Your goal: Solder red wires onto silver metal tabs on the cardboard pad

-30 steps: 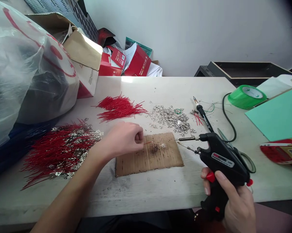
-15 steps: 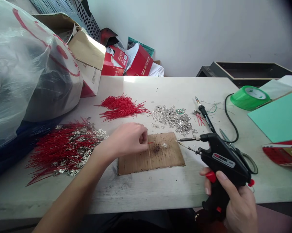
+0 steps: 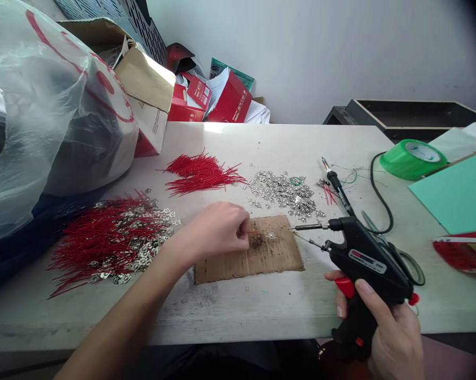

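Here's the left hand [image 3: 220,228], closed in a pinch over the cardboard [image 3: 272,258], and a short red wire [image 3: 252,231] pokes out from its fingertips, aimed right! Whether that hand rests on the card, I can't tell. Just beyond the wire's end, a small silver tab [image 3: 270,236] lies on the card by a dark scorched patch.

Over to the right hand [image 3: 396,332], wrapped around the grip of a black solder gun [image 3: 372,272], fingers at the red trigger [image 3: 344,287]; pressed or not, can't say. The gun's tip points left, near the card's right edge.

Further out on the surface [image 3: 238,311], just behind the card, there's a glinting heap of tabs [image 3: 281,192], and left of it a spread of loose red wires [image 3: 204,174]. Left of the forearm, a big tangle of wires and tabs [image 3: 107,237] together!

Behind the gun lies a slim iron [image 3: 339,190], its tip pointing away; right of that, green tape [image 3: 412,161] and a mint sheet [image 3: 455,192]. Far left, a bulging plastic bag [image 3: 51,105] crowds up beside an open box [image 3: 146,119].
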Tool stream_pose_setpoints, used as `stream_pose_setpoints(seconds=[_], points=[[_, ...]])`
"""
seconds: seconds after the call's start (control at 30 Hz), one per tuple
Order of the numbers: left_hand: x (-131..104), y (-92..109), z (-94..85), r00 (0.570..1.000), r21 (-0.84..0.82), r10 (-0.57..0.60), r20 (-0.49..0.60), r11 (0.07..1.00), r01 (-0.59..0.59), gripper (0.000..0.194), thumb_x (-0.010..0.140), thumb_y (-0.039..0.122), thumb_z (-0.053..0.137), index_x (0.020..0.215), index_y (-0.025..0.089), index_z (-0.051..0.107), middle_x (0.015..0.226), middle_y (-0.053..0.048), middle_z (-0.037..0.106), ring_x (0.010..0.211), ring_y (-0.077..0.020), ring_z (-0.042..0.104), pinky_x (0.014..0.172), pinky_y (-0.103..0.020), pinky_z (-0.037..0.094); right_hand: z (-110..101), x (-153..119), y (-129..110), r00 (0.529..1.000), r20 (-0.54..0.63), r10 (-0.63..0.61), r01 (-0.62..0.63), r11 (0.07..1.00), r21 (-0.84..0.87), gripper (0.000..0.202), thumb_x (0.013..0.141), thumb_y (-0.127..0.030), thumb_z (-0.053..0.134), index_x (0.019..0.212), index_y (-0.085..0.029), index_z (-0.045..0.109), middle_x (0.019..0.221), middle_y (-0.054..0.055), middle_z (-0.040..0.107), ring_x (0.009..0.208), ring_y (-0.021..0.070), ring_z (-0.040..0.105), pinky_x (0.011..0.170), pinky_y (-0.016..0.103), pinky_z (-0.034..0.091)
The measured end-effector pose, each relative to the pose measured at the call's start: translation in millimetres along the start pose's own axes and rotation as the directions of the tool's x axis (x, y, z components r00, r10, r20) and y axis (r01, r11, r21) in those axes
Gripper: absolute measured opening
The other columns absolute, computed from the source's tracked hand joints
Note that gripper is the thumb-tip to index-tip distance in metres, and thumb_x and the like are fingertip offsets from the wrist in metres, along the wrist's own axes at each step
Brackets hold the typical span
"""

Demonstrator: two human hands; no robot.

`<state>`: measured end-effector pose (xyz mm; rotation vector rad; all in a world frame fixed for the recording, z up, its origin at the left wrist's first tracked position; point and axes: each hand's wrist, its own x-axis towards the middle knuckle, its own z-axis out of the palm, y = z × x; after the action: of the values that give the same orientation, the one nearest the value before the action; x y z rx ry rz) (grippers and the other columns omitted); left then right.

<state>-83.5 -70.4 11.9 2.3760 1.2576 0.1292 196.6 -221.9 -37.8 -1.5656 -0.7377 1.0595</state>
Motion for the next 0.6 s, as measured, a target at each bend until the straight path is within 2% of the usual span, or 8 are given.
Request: stream_pose_setpoints(seconds=[0.23,0.47,0.6], points=[[-1,3,4.4,0.993,-0.240,0.118,0.013,0.964,-0.111,0.008,0.075,0.015,0.061,0.076,0.020,0.067,0.068,0.003,0.064,0.062,-0.0115,0.054,0.060,-0.027,0.038,-1,2,-1,1.000,0.010,-0.022,0.022,1.000,-0.019,0.040,0.091,-0.054,0.075,0.101,-0.016,0.081,0.061,0.005,0.061,0.047,0.0153,0.052,0.033,0.023,0.037],[3,1,11.2,0.983,-0.265,0.174,-0.057,0.947,-0.183,0.020,0.081,0.013,0.061,0.084,0.019,0.079,0.073,0.000,0.068,0.065,-0.0119,0.056,0.063,-0.026,0.040,-3,-1,4,0.997,0.074,-0.009,0.012,0.999,-0.033,0.042,0.092,-0.054,0.074,0.107,-0.015,0.079,0.063,0.005,0.062,0.045,0.0149,0.051,0.031,0.023,0.035],[4,-1,9.8,0.984,-0.291,0.170,-0.058,0.940,-0.180,0.022,0.082,0.013,0.062,0.088,0.020,0.082,0.075,0.000,0.071,0.065,-0.0115,0.058,0.063,-0.026,0.041,0,-4,2,0.997,0.083,-0.010,0.007,0.999,0.047,0.040,0.090,-0.050,0.076,0.113,-0.016,0.080,0.079,0.010,0.070,0.055,0.0178,0.057,0.036,0.026,0.043]])
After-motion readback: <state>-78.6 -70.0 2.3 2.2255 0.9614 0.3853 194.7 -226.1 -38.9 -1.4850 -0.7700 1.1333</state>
